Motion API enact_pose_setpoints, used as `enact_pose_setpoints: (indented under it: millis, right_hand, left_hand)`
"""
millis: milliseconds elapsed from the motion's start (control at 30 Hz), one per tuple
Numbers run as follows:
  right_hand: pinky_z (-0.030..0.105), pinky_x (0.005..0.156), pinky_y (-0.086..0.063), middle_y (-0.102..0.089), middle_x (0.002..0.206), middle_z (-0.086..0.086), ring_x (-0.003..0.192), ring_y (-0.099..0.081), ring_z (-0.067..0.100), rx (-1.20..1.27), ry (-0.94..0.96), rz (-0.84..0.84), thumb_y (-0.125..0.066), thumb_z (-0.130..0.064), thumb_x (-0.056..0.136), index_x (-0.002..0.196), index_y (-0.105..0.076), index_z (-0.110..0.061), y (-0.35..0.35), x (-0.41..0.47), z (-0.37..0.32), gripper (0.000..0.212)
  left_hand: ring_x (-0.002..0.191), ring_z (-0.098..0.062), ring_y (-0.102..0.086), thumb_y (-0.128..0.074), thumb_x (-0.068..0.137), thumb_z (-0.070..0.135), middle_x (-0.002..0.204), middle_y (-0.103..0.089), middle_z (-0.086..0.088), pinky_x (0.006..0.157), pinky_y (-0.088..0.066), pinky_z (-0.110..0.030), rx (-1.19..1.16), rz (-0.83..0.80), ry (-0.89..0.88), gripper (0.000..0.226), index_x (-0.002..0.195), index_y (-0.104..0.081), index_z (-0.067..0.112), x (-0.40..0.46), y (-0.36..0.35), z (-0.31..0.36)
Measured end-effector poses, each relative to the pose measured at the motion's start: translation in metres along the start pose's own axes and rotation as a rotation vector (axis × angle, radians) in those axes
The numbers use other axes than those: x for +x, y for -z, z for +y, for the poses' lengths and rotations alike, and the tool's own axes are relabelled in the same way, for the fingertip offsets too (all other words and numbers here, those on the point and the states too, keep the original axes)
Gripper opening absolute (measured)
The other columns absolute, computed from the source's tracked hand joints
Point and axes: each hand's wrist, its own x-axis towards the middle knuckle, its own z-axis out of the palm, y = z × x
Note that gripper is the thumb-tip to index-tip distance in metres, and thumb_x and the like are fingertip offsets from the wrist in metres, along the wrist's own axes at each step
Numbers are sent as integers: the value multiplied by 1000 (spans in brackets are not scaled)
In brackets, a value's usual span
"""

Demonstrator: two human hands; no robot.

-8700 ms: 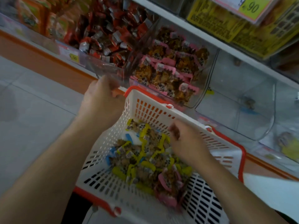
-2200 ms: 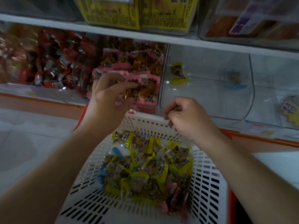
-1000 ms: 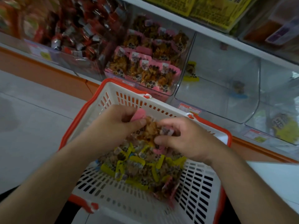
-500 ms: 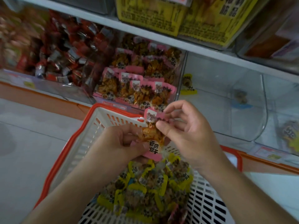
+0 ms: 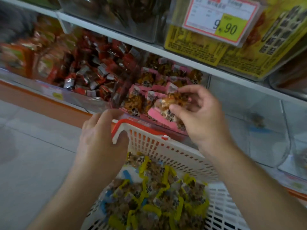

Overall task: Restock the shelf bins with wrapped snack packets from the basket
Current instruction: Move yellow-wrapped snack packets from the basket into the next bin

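While left hand (image 5: 101, 138) grips basket (image 5: 166, 146) corner, right hand (image 5: 197, 117) pinches pink packet (image 5: 167, 107).

The white shelf (image 5: 182, 61) carried clear bins (image 5: 249, 123) side by side. 1 bin held red packets (image 5: 93, 72), the next pink packets (image 5: 141, 98).

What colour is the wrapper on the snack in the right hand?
Pink, seen in the head view: the right hand pinches a pink-edged packet.

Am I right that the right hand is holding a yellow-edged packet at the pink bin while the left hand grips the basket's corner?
Not quite: in the head view the packet in the right hand is pink-edged, not yellow-edged. It is at the pink bin, and the left hand grips the basket corner.
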Motion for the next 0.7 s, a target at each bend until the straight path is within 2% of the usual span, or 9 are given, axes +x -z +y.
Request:
enact_pose_setpoints:
  millis: [100,167,233,300,367,467,533,600,700]
  right_hand:
    - [47,97,-61,-74,117,-13,110,-72,11,-134,93,69,-92,-31,81,112,-69,-40,-33,55,-5,39]
    - [44,110,-53,-70,134,-7,126,-65,17,-291,130,89,-88,-42,84,129,-67,-33,-51,87,-8,50]
    - [37,118,-44,-62,148,0,138,-57,22,-424,135,85,-83,-48,88,145,-59,-22,-65,112,-10,67]
    - [36,120,-40,-58,153,4,141,-53,25,-477,139,51,-82,-44,92,149,-55,-17,-78,128,-12,69]
    - [40,118,-43,-58,149,4,139,-53,25,-525,189,16,-82,-36,92,142,-60,-18,-90,136,-11,57]
    - [31,106,-42,-60,137,0,133,-54,22,-610,303,-22,-83,-23,91,124,-65,-21,-101,137,-6,38]
    - [34,109,-39,-59,140,2,137,-50,26,-731,370,-7,-83,-26,91,127,-65,-20,-104,135,-4,40]
    - [45,120,-33,-56,149,3,144,-44,31,-874,401,34,-80,-35,92,133,-64,-24,-106,137,-3,45]
    - [49,123,-28,-50,156,1,150,-36,31,-949,355,36,-74,-44,95,137,-62,-31,-107,141,1,46]
  left_hand:
    - [141,-28,-36,-62,98,34,152,-37,-1,115,-39,-48,186,-186,206,67,155,-28,30,5,0,-20]
    - [134,-31,-43,-62,96,42,147,-40,-6,112,-43,-49,218,-343,317,69,151,-25,25,3,-8,-27]
    - [127,-29,-44,-60,95,47,137,-44,-5,106,-45,-46,273,-416,325,63,143,-28,23,1,-12,-28]
    - [124,-26,-43,-58,95,45,124,-43,-3,102,-44,-43,278,-410,301,52,133,-30,23,1,-11,-27]
    - [118,-23,-41,-56,96,43,115,-36,1,101,-43,-41,267,-400,290,43,125,-30,25,2,-9,-25]
    - [119,-22,-40,-53,99,40,118,-37,2,103,-43,-40,269,-384,277,43,130,-29,24,2,-9,-25]
    - [115,-19,-38,-53,100,39,120,-38,2,102,-42,-38,266,-363,266,46,135,-29,23,1,-11,-26]
    - [107,-16,-30,-52,100,40,114,-32,4,100,-40,-37,262,-347,253,48,137,-28,22,2,-12,-28]
    - [105,-15,-28,-53,99,41,112,-30,5,98,-40,-35,263,-329,240,48,137,-28,23,2,-14,-31]
